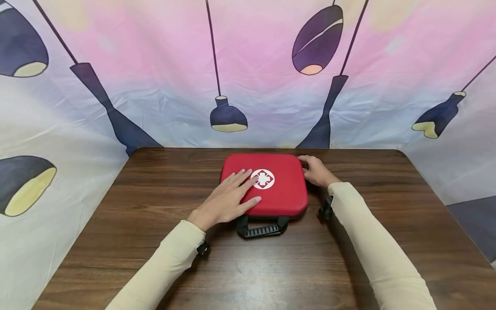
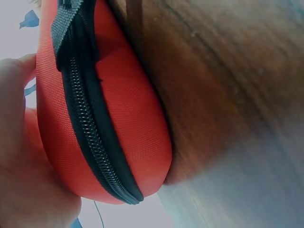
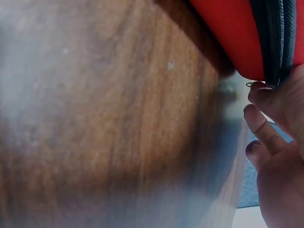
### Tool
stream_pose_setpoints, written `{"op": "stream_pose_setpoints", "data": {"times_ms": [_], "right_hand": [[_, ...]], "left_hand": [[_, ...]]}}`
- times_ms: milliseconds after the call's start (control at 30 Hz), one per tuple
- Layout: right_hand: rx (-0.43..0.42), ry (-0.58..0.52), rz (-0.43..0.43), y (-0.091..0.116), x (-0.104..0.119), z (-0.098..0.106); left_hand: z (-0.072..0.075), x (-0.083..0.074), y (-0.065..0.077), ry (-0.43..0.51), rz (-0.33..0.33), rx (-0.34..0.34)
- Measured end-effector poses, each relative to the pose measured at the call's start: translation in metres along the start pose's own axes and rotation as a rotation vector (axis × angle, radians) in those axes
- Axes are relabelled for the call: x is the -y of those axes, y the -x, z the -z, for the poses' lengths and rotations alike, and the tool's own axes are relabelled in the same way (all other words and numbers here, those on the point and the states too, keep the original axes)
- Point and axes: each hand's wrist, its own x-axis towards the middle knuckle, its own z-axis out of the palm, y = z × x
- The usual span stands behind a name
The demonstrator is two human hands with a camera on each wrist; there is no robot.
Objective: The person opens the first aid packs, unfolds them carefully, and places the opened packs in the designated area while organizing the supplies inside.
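A left hand [image 1: 228, 200] lay with its fingers spread across the lid of a red, round-cornered fabric case [image 1: 286, 193], one fingertip touching the round white cross emblem [image 1: 263, 179]. The right hand [image 1: 315, 172], at the case's far right corner, pinched a small metal zipper pull [image 3: 249, 85], partly hidden by the fingertips, its lower fingers loosely bent. A black toothed zipper [image 2: 88, 123] ran closed along the visible stretches of the case's side, and the contents were hidden beneath the lid. A black strap handle [image 1: 263, 231] with a ribbed grip pointed toward the person, whose cream sleeves [image 1: 160, 262] ended above black wrist devices [image 1: 203, 248]. The case sat flat near the far edge of a dark brown wood-grain table [image 1: 290, 267], before a pastel cloth backdrop [image 1: 255, 51] printed with dark hanging lamps.
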Motion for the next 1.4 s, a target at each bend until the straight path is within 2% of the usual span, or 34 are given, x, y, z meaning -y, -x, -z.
{"op": "stream_pose_setpoints", "data": {"times_ms": [367,667,867,1100,1400], "right_hand": [[-0.026,0.001,-0.097,-0.0035,-0.0068,-0.0013],[-0.072,-0.031,-0.121,-0.0015,-0.0057,-0.0008],[-0.108,-0.019,-0.101,0.0006,-0.0053,0.0003],[-0.164,0.026,-0.050,0.0020,-0.0050,0.0009],[-0.169,0.072,-0.014,0.0049,-0.0021,0.0040]], "left_hand": [[-0.0001,-0.0005,-0.0002,0.011,0.011,0.009],[-0.0001,-0.0016,0.0012,-0.008,0.000,0.024],[-0.0017,-0.0025,0.0021,-0.048,-0.019,0.011],[-0.0027,-0.0045,0.0020,-0.068,-0.003,0.011],[-0.0040,-0.0044,0.0017,-0.066,-0.004,-0.004]]}}
